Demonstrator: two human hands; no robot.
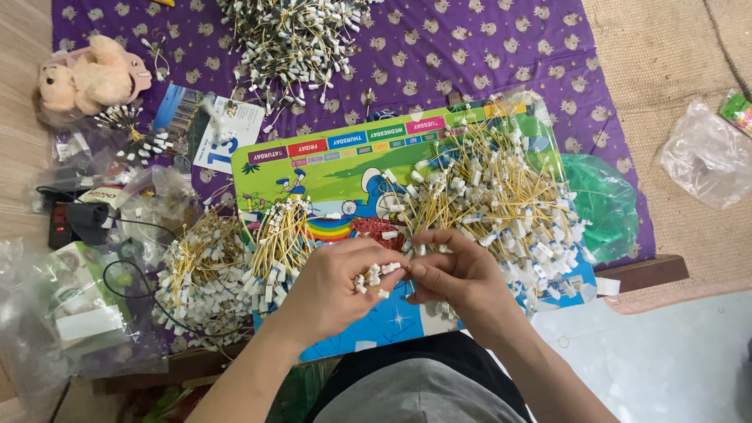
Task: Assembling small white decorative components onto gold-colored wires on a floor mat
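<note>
Small white plastic connectors on yellow wires (374,278) are pinched between left hand (333,291) and right hand (462,280), above colourful printed board (345,168); loose wire heaps (501,196) crowd both sides.

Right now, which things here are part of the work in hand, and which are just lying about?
In use:
left hand
right hand
white-tipped connectors held between both
loose wire pile
bundled wires
colourful board

Lying about:
plush toy
green bag
clear bag
black adapter
</note>
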